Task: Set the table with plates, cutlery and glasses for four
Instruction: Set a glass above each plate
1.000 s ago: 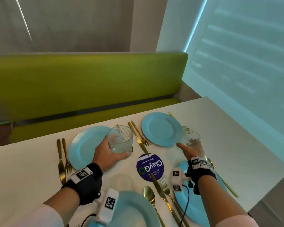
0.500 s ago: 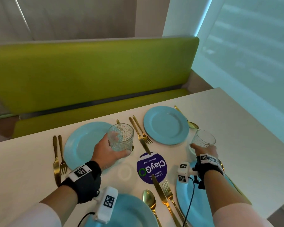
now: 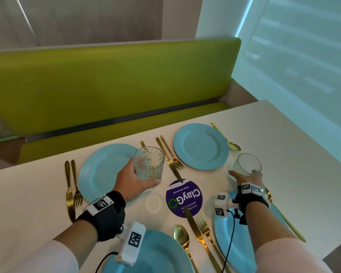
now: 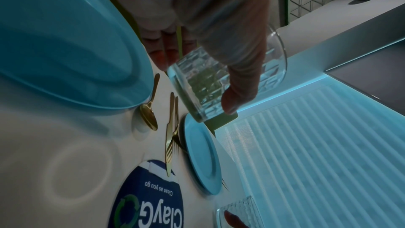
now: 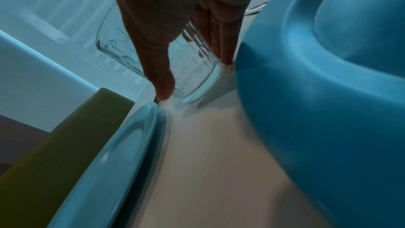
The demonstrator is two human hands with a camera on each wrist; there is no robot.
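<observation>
Left hand (image 3: pixel 133 183) grips a patterned tumbler (image 3: pixel 149 163) round its lower wall, thumb on the near side, fingers on the far side. The tumbler is upright and clear of the worktop (image 3: pixel 295 158), held above the gap between the far-left plate (image 3: pixel 100 172) and the gold knife and fork (image 3: pixel 170 157) beside it. Judged: it needs only a straight descent.

Right hand (image 3: pixel 246 177) holds a second tumbler (image 3: pixel 247 164) low on its wall. In the right wrist view its base sits at the worktop surface; contact appears made but is not certain. It stands just right of the far-right plate (image 3: pixel 201 146), near the spoon (image 3: pixel 227 139).

Both tumblers are empty. All four plates visible are empty. A purple sticker (image 3: pixel 183 198) lies at the centre.
</observation>
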